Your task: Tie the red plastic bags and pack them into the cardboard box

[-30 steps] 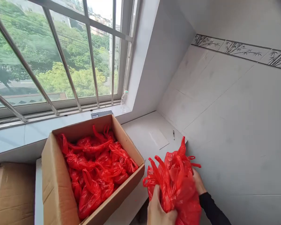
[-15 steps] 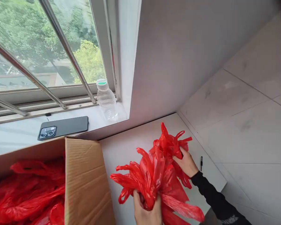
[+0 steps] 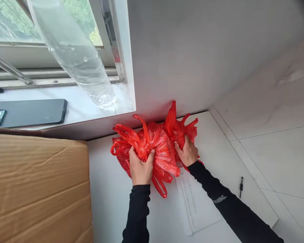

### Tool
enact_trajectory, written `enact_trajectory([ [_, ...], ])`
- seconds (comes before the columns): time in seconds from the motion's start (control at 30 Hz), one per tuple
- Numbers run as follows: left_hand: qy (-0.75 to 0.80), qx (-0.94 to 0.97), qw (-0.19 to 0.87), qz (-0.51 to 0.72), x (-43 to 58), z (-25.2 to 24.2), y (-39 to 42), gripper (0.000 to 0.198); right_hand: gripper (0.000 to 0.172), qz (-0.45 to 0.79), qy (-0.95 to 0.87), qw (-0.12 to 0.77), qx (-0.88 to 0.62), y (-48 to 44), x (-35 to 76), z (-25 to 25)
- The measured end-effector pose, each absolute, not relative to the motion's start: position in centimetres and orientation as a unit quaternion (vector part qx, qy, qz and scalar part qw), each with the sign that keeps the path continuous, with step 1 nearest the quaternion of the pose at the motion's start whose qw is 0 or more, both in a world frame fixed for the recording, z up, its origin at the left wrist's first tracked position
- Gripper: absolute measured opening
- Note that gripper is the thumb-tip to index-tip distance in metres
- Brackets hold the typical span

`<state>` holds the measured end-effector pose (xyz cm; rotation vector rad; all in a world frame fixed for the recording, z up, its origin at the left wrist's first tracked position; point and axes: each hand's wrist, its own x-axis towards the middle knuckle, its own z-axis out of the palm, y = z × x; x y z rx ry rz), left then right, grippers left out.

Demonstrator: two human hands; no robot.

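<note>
My left hand (image 3: 142,167) is closed round the gathered middle of a red plastic bag (image 3: 164,141), with its handles sticking out on several sides. To the right, my right hand (image 3: 187,152) grips another bunched red plastic bag (image 3: 176,126). The two bunches touch each other near the back of the white tabletop (image 3: 108,202), close to the wall. Where one bag ends and the other starts is hard to tell. Both my sleeves are black.
A cardboard box (image 3: 40,182) stands at the left. On the windowsill are a clear water bottle (image 3: 91,71) and a dark phone (image 3: 35,111). A printed paper (image 3: 200,202) lies below my right hand, and a black pen (image 3: 241,187) is farther right.
Both hands have moved the red bags away from me, toward the wall. The view has shifted closer, so the box's inside is out of sight and the paper now shows.
</note>
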<state>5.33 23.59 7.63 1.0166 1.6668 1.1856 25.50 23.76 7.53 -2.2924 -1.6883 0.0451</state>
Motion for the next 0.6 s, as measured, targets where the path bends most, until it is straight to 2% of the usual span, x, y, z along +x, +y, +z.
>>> enact_trajectory([
  [0.07,0.643,0.417,0.412,0.493,5.8,7.0,22.9,0.067,0.054,-0.04,-0.584,0.137,-0.799,23.4,25.5,5.9],
  [0.13,0.626,0.425,0.406,0.513,5.9,6.6,22.3,0.06,0.056,-0.061,-0.579,0.148,-0.8,23.3,25.5,5.2],
  [0.23,0.608,0.403,0.387,0.565,5.2,5.9,21.5,0.039,0.062,-0.037,-0.597,0.206,-0.774,23.2,25.8,5.9],
  [0.33,0.606,0.323,0.367,0.627,4.1,5.2,20.5,0.033,0.068,0.018,-0.62,0.259,-0.741,21.3,26.6,8.2],
  [0.47,0.581,0.277,0.374,0.668,3.1,5.0,16.7,0.035,0.067,0.003,-0.645,0.32,-0.694,13.6,27.2,9.8],
  [0.53,0.565,0.277,0.382,0.677,2.8,5.1,13.2,0.036,0.062,0.007,-0.678,0.359,-0.641,8.0,26.8,8.9],
  [0.6,0.55,0.282,0.404,0.675,2.7,5.1,9.2,0.039,0.053,0.063,-0.705,0.382,-0.594,2.3,25.8,7.3],
])
